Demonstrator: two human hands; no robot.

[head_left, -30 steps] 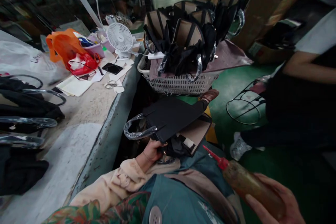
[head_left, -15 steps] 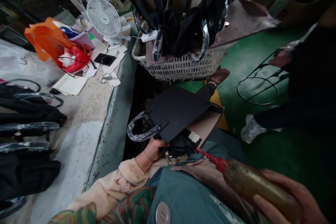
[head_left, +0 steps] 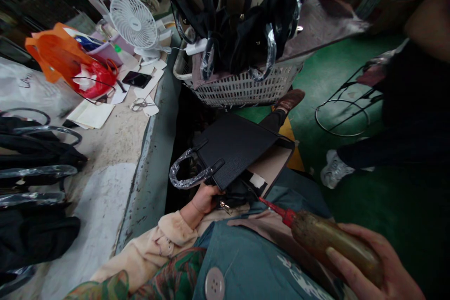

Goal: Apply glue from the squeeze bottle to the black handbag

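Observation:
A black handbag [head_left: 235,147] lies tilted across my lap, its beige inside showing on the right. Its handle [head_left: 186,178] is wrapped in clear plastic and points left. My left hand [head_left: 205,198] grips the bag's near edge below the handle; the fingertips are hidden behind black material. In my right hand [head_left: 362,258] is a brown squeeze bottle [head_left: 330,241] with a red nozzle [head_left: 277,211]. The thin tip of the nozzle is at the bag's near edge, beside a small white patch [head_left: 258,180]. Whether the tip touches the bag I cannot tell.
On the left, a worktable [head_left: 123,138] carries scissors [head_left: 141,104], a phone [head_left: 137,79], a white fan [head_left: 135,23] and several black bags [head_left: 35,229]. Ahead stands a white basket [head_left: 242,89] piled with black bags. At right are a metal stand [head_left: 346,112] and another person's leg [head_left: 365,152].
My right hand and the bottle have shifted left and slightly up, the nozzle tip staying by the bag's edge. The whole view has moved slightly. My left hand keeps its hold.

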